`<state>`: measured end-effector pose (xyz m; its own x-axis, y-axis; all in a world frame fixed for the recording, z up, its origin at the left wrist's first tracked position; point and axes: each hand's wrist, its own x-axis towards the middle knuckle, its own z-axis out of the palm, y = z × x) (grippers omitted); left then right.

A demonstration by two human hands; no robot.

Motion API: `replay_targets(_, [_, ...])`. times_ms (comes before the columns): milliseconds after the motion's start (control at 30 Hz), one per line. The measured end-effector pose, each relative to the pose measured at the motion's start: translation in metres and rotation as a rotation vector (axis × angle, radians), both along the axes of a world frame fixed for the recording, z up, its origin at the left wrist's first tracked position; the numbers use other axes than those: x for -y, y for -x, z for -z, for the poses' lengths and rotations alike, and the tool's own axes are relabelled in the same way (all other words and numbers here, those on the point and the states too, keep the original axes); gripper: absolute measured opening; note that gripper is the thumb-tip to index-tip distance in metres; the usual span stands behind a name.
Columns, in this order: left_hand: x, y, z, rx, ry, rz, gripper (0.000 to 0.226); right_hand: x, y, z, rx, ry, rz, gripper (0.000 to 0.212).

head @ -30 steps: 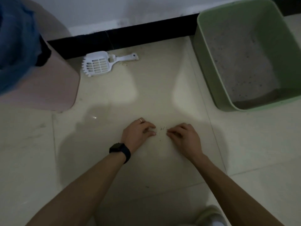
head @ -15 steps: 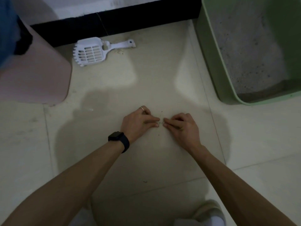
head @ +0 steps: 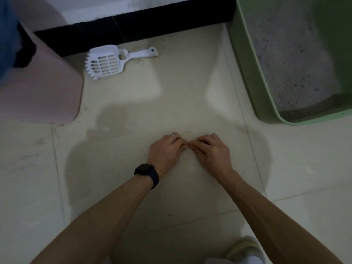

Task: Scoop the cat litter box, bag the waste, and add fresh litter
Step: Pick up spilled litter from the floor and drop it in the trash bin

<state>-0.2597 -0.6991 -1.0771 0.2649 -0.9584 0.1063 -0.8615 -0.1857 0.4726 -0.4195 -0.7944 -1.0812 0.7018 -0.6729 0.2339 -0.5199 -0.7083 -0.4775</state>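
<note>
My left hand (head: 165,151), with a ring and a black watch, and my right hand (head: 211,151) lie on the tiled floor with their fingers curled. Their fingertips meet over a small heap of spilled litter grains, which they pinch and mostly hide. A white slotted scoop (head: 106,62) lies on the floor at the back left, untouched. The green litter box (head: 245,73) stands at the right, holding grey litter (head: 285,60).
A pink bin (head: 42,88) lined with a blue bag (head: 7,35) stands at the left. A black baseboard (head: 152,21) runs along the wall behind. Stray grains (head: 170,214) dot the tiles. My shoe (head: 245,250) shows at the bottom right.
My hands have slid toward each other until the fingertips touch, covering the grains that lay between them. The view has tilted downward and closer.
</note>
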Motion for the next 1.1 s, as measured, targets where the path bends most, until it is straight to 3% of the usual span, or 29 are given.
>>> replay_targets(167, [0.003,0.005,-0.002,0.145,-0.131,0.077,0.019,-0.005,-0.005,-0.003,-0.095,0.164,-0.083,0.002])
replay_targets(300, [0.01,0.005,-0.019,0.086,-0.408,0.084,0.018,-0.006,-0.011,-0.012,-0.314,0.164,-0.131,0.011])
replay_targets(433, [0.018,-0.014,-0.047,-0.099,-0.49,-0.017,0.017,0.003,-0.013,-0.033,-0.405,-0.19,-0.054,0.011])
replay_targets(533, [0.024,-0.04,-0.077,-0.143,-0.456,-0.028,0.021,0.015,-0.019,-0.068,-0.263,-0.49,0.089,0.018])
replay_targets(600, [0.028,-0.06,-0.103,-0.146,-0.399,-0.03,0.021,0.024,-0.031,-0.097,-0.154,-0.572,0.127,0.017])
replay_targets(933, [0.001,-0.214,-0.301,0.032,0.062,-0.123,0.008,0.022,-0.213,-0.273,0.119,-0.44,-0.286,0.015])
replay_targets(1100, [-0.054,-0.301,-0.336,0.08,0.07,-0.383,0.013,-0.012,-0.309,-0.323,0.094,-0.313,-0.468,0.022])
